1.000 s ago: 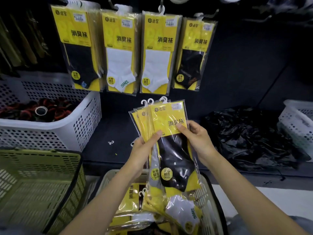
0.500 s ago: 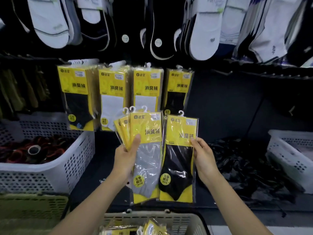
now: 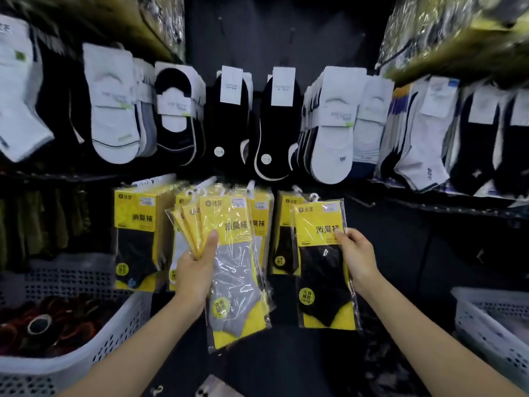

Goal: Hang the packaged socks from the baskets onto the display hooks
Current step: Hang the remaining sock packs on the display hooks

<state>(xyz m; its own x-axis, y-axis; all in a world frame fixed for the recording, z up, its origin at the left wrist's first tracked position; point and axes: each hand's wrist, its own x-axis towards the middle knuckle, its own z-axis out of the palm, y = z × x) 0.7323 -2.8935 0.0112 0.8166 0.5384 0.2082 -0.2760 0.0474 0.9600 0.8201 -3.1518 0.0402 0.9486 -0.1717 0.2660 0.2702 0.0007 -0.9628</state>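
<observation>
Raised since earlier, right hand (image 3: 356, 255) pinches black sock pack (image 3: 325, 265) toward its hook; left hand (image 3: 197, 270) clasps the fanned packs (image 3: 229, 253).

Dark display wall (image 3: 400, 253); dim light overall.

Room lies to your right
The dark back panel (image 3: 406, 253) beside the hung sock packs (image 3: 134, 222) is open; the white basket (image 3: 486, 339) blocks low right.
</observation>
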